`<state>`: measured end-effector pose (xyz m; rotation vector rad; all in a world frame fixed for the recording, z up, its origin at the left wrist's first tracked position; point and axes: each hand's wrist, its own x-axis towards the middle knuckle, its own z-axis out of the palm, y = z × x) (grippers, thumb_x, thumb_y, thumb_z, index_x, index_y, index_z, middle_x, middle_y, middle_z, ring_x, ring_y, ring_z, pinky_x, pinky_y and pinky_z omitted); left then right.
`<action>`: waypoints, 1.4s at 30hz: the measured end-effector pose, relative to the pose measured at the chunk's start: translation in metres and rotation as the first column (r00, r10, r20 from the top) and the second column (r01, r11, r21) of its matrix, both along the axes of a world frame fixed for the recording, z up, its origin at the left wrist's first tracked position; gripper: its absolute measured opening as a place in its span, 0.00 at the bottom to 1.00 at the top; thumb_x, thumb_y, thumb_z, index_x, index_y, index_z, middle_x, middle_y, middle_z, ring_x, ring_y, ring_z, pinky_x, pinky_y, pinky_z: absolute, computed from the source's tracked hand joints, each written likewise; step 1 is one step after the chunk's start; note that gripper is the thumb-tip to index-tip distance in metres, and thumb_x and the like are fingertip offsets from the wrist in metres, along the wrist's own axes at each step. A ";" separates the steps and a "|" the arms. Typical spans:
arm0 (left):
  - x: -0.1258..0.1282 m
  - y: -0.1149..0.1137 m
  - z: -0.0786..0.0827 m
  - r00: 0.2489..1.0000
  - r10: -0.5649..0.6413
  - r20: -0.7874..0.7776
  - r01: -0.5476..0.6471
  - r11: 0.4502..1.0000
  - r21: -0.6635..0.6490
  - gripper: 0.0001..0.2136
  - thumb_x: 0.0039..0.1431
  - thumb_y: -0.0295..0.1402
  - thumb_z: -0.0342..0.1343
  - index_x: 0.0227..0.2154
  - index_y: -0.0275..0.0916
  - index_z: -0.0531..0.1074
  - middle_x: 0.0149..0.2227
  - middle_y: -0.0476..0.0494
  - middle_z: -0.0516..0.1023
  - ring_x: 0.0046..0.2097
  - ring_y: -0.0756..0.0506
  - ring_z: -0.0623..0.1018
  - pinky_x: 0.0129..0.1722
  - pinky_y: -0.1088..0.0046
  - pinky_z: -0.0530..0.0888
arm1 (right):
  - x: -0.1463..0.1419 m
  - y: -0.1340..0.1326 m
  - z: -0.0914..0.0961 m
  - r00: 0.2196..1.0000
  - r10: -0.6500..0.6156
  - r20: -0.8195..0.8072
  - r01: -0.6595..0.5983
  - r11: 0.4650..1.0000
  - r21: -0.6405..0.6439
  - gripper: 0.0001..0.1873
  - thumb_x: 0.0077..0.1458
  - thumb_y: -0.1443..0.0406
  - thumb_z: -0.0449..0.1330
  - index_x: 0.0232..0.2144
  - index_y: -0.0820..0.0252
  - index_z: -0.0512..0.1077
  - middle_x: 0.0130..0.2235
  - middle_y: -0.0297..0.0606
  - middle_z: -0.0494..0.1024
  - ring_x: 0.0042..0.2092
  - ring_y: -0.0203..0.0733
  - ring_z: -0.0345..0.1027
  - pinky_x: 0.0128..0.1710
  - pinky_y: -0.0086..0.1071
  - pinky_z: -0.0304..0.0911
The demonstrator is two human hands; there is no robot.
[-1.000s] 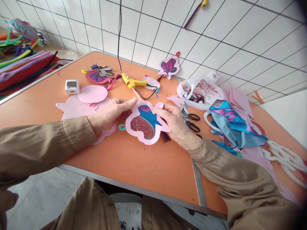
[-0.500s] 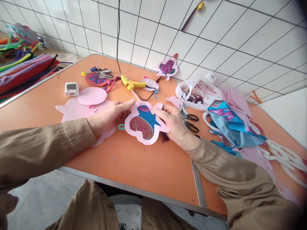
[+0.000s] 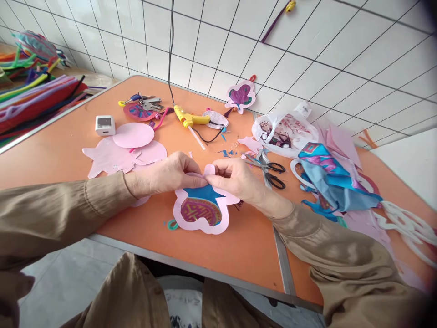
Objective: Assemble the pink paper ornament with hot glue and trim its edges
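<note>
A pink paper cutout [image 3: 201, 214] with a blue and magenta patterned middle lies on the orange table [image 3: 211, 250] close to the near edge. My left hand [image 3: 167, 175] and my right hand [image 3: 235, 180] meet at its top edge. Both pinch the pink rim there, fingertips pressed together over a small raised pink flap. A teal loop [image 3: 171, 224] sticks out at the cutout's lower left, and a dark tassel shows under my right wrist.
Scissors [image 3: 271, 171] lie just right of my right hand. A yellow glue gun [image 3: 189, 119] with a black cord, keys [image 3: 145, 102], a small white box [image 3: 104, 124] and pink paper shapes [image 3: 123, 150] sit behind. Blue fabric [image 3: 331, 177] and scraps fill the right; pipe cleaners [image 3: 30, 98] lie far left.
Both hands have pulled the cutout toward the table's near edge and laid it flatter. The fingertips have come together at its top, and paper bits on the table behind are uncovered.
</note>
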<state>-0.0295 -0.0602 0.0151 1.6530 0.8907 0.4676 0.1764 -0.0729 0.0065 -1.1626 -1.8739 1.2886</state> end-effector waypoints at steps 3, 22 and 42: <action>0.000 -0.001 -0.003 0.998 0.035 0.048 -0.030 0.994 -0.102 0.19 0.49 0.42 0.67 0.16 0.36 0.67 0.19 0.53 0.62 0.22 0.54 0.60 0.20 0.76 0.55 | 0.001 0.001 -0.001 0.999 -0.017 -0.034 0.017 1.000 -0.006 0.24 0.52 0.52 0.69 0.19 0.59 0.62 0.21 0.26 0.58 0.24 0.29 0.52 0.23 0.29 0.47; 0.001 0.003 -0.014 0.941 0.236 0.244 -0.171 0.950 -0.259 0.19 0.47 0.46 0.71 0.19 0.35 0.74 0.21 0.49 0.71 0.25 0.52 0.67 0.26 0.75 0.64 | 0.023 0.013 -0.006 0.926 -0.138 -0.352 0.029 0.954 -0.298 0.31 0.50 0.38 0.66 0.31 0.61 0.79 0.32 0.40 0.81 0.35 0.42 0.74 0.35 0.34 0.68; 0.000 -0.005 -0.025 0.883 0.385 0.267 -0.384 0.921 -0.057 0.18 0.55 0.49 0.69 0.24 0.36 0.81 0.27 0.42 0.82 0.31 0.45 0.76 0.31 0.70 0.74 | 0.028 0.021 -0.014 0.907 -0.119 -0.404 0.072 0.989 -0.129 0.09 0.51 0.58 0.72 0.31 0.55 0.80 0.40 0.37 0.81 0.40 0.40 0.75 0.42 0.35 0.72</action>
